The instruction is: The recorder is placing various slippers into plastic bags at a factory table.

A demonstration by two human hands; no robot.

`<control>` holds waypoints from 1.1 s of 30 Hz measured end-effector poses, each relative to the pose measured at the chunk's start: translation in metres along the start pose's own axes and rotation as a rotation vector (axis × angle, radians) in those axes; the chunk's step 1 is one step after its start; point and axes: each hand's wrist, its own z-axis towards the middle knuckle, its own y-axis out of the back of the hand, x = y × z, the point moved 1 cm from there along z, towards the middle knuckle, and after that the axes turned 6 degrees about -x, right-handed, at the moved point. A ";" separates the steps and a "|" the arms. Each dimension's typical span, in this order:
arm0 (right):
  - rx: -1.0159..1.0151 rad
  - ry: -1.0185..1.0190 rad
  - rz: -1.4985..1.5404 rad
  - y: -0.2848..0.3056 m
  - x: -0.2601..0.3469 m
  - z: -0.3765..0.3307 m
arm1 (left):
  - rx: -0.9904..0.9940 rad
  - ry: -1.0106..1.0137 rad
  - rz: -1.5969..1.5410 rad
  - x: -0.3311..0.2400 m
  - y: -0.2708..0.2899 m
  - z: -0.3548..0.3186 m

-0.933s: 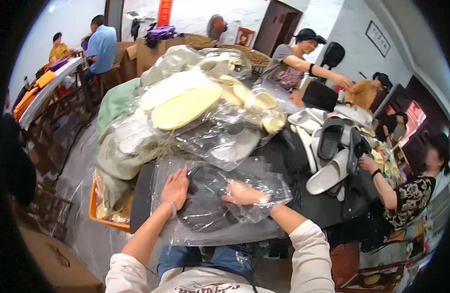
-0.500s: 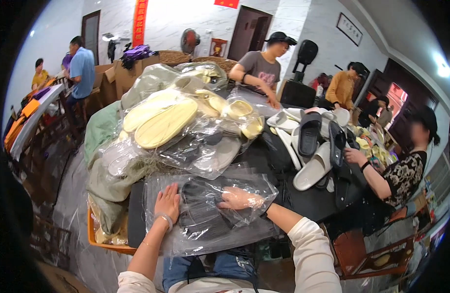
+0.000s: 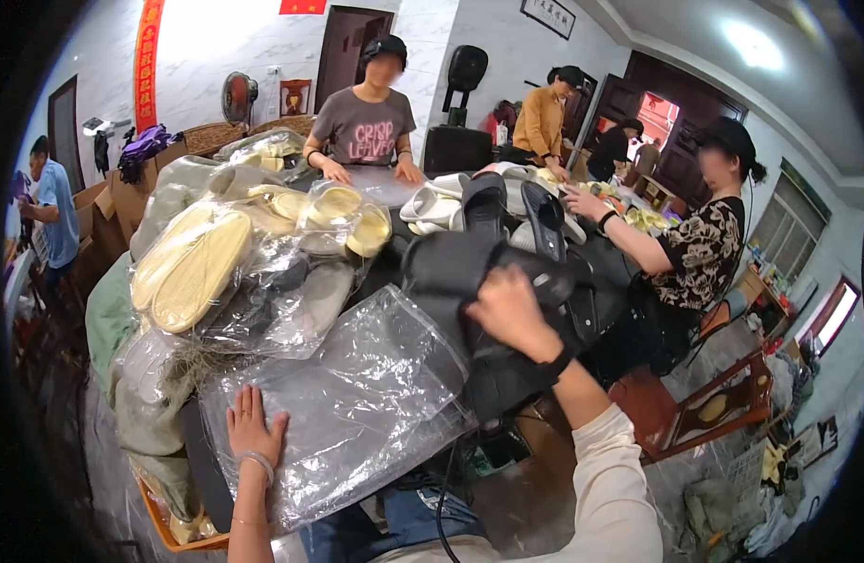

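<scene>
My left hand [image 3: 255, 433] lies flat, fingers stretched, on the left side of a clear plastic bag [image 3: 357, 385] spread at the table's near edge. The bag looks flat, with its right corner beside the black things. My right hand [image 3: 516, 314] is closed at the right of the bag and smeared by motion. It grips black slippers [image 3: 446, 266], also blurred; their exact number I cannot tell. Just beyond them, a pile of white slippers [image 3: 438, 199] and a dark slipper [image 3: 484, 202] rests on the table.
Bagged cream slippers [image 3: 192, 267] are heaped at the left on green sacking [image 3: 108, 310]. An orange crate [image 3: 155, 511] stands below. Across the table a person [image 3: 366, 122] rests hands on plastic; at the right another person [image 3: 704, 235] handles slippers. A wooden chair [image 3: 713, 403] stands at right.
My right hand has left the plastic bag and moved right and away, now with black slippers. My left hand stays on the bag. The view has swung right; the person across has straightened up.
</scene>
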 end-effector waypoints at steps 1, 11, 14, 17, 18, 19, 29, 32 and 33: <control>-0.089 -0.067 -0.102 0.026 -0.006 0.005 | -0.011 0.001 -0.008 -0.001 0.000 0.001; 0.049 0.021 0.659 0.069 0.110 0.018 | 0.117 0.001 0.114 0.054 -0.054 0.008; 0.101 0.020 0.716 -0.017 0.163 0.002 | -0.060 -0.060 -0.652 0.058 -0.062 0.004; 0.373 -0.026 0.419 -0.071 0.177 -0.013 | 0.074 0.002 0.118 0.004 -0.011 0.007; 0.338 -0.004 0.399 -0.076 0.175 -0.015 | 0.067 -0.010 0.073 0.000 -0.008 0.007; 0.301 0.022 0.384 -0.084 0.171 -0.017 | 0.057 -0.015 0.030 -0.003 -0.007 0.010; 0.160 0.411 0.758 0.023 0.229 -0.010 | -0.036 -0.092 -0.083 0.014 0.014 0.013; 0.110 0.556 0.924 0.036 0.263 -0.014 | -0.190 -0.200 0.500 -0.011 0.036 0.009; 0.082 0.577 0.979 0.039 0.272 -0.015 | -0.404 -0.318 0.551 -0.026 0.037 0.007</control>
